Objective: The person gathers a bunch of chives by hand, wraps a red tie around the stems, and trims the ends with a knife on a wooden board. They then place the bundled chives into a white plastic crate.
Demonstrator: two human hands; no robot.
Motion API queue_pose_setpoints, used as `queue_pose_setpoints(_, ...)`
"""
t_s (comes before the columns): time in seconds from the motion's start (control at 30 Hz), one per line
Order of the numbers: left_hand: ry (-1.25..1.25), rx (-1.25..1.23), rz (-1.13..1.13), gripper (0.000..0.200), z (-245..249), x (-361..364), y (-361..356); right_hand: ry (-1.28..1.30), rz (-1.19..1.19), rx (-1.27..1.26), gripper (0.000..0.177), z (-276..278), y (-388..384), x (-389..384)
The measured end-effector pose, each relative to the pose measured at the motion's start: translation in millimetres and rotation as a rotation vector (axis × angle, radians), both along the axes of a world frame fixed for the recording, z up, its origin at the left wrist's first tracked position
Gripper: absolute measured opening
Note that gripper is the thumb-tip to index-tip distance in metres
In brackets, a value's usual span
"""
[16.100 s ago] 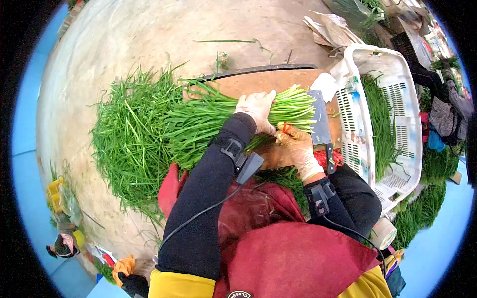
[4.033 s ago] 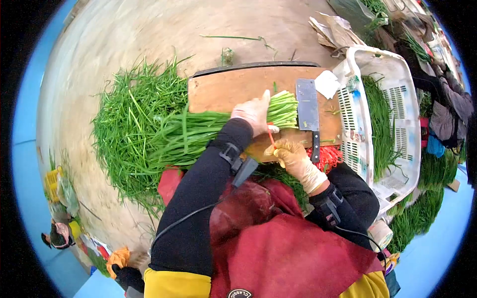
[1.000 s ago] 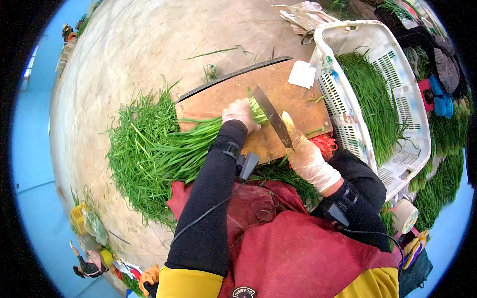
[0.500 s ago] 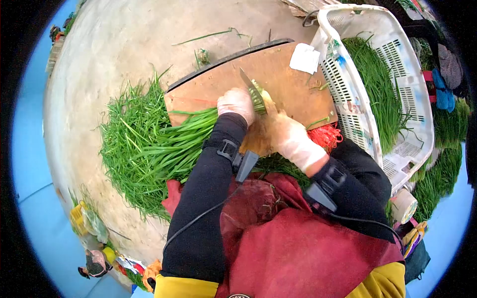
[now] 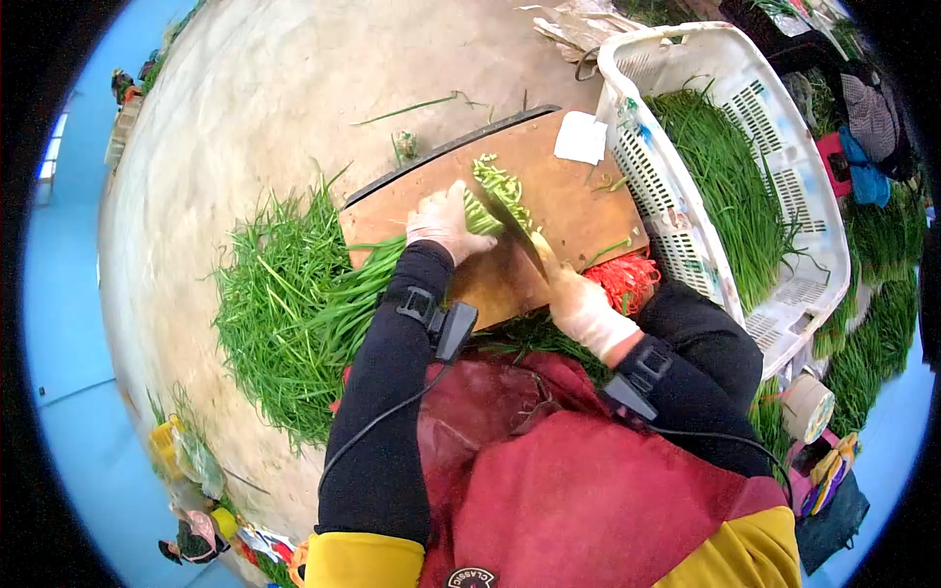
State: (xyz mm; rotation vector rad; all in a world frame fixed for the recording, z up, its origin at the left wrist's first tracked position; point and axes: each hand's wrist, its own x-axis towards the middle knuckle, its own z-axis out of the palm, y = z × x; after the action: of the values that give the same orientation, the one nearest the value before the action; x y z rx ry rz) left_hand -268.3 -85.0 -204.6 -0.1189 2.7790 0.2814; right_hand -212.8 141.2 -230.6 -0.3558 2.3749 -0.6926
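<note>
Green chives point(image 5: 358, 284) were not all the blade threatened: the cleaver point(image 5: 515, 230), gripped in your right hand point(image 5: 580, 306), stood just beside your left hand point(image 5: 441, 220) (thinly gloved), so a sideways slip could have cut it. That hand clenched the bunch on the wooden board point(image 5: 588, 211), cut ends just past its fingertips.

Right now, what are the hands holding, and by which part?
The left hand clamps the chive bundle near its cut ends; the right hand grips the cleaver by its handle.
</note>
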Motion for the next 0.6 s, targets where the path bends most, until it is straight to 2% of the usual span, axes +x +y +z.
queue_pose_setpoints(0.03, 0.087, -0.077, -0.046, 0.110, 5.1, 7.1, -3.0, 0.035, 0.041, -0.020, 0.073, -3.1, 9.8, 3.5)
queue_pose_setpoints(0.07, 0.030, -0.061, -0.053, 0.129, 15.4, 10.0, -6.0, 0.002, 0.018, -0.100, 0.071, -2.2, 16.7, -1.1)
queue_pose_setpoints(0.17, 0.157, -0.049, -0.015, 0.130, 35.1, 36.1, -20.8, 0.134, -0.066, -0.482, 0.071, 3.0, 25.1, -20.7)
queue_pose_setpoints(0.2, 0.166, -0.039, 0.007, 0.132, 29.0, 45.4, -31.1, 0.114, -0.112, -0.392, 0.069, 13.4, 22.2, -33.5)
queue_pose_setpoints(0.23, 0.142, -0.100, 0.009, 0.134, 18.8, 57.7, -40.2, 0.120, -0.156, -0.422, 0.066, 27.9, 20.4, -42.9)
queue_pose_setpoints(0.3, -0.008, -0.176, 0.058, 0.136, 0.6, 75.1, -52.2, 0.139, -0.162, -0.457, 0.064, 16.8, 13.9, -64.1)
queue_pose_setpoints(0.33, 0.092, -0.026, 0.033, 0.128, -9.8, 80.9, -62.3, 0.109, -0.154, -0.470, 0.063, 16.9, 10.7, -67.9)
queue_pose_setpoints(0.37, 0.087, -0.025, 0.040, 0.128, -7.8, 77.7, -63.6, 0.103, -0.148, -0.468, 0.063, 8.7, 6.8, -69.3)
queue_pose_setpoints(0.43, -0.044, -0.020, 0.041, 0.120, -1.7, 71.4, -60.3, 0.251, -0.068, -0.564, 0.062, -12.5, 3.0, -67.1)
queue_pose_setpoints(0.47, 0.008, -0.047, 0.017, 0.112, -4.5, 72.8, -62.7, 0.247, -0.060, -0.564, 0.062, -12.6, 0.3, -65.5)
queue_pose_setpoints(0.53, -0.008, -0.027, 0.020, 0.109, -8.5, 70.9, -67.4, 0.109, -0.166, -0.511, 0.061, -10.3, -3.3, -58.0)
queue_pose_setpoints(0.6, 0.010, -0.004, 0.008, 0.101, -15.2, 73.6, -71.1, 0.090, -0.198, -0.551, 0.061, -20.1, 0.3, -49.7)
